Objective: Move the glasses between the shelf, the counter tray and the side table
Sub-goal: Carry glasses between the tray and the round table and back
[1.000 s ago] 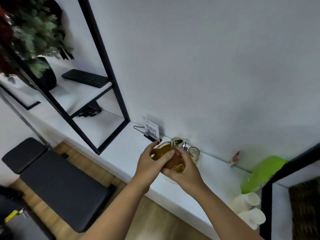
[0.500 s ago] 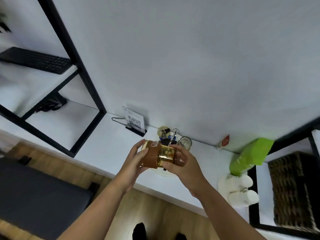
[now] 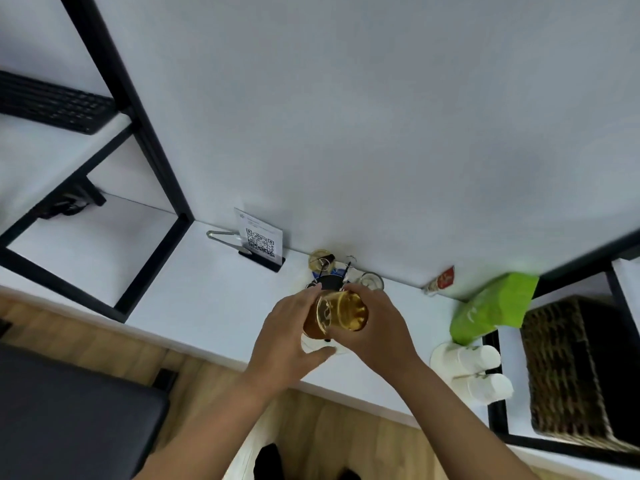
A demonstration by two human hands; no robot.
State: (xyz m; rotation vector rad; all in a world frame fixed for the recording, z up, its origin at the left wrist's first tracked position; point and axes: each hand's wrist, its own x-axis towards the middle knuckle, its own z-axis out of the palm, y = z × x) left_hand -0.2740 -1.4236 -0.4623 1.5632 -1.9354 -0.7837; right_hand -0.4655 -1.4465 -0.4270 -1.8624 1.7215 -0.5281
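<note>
Amber glass (image 3: 341, 311) was held above the white counter (image 3: 207, 306), clasped on both sides by the left hand (image 3: 289, 336) and the right hand (image 3: 375, 329). Fingers were curled against it. A clear glass (image 3: 371, 280) stood just behind, near the wall.

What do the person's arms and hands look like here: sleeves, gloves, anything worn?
Both forearms are bare as far as the frame shows; no sleeve edge is in view. The left hand and right hand wear no gloves, and no rings, watch or bands are visible on fingers or wrists. No markings can be made out at this blur.
</note>
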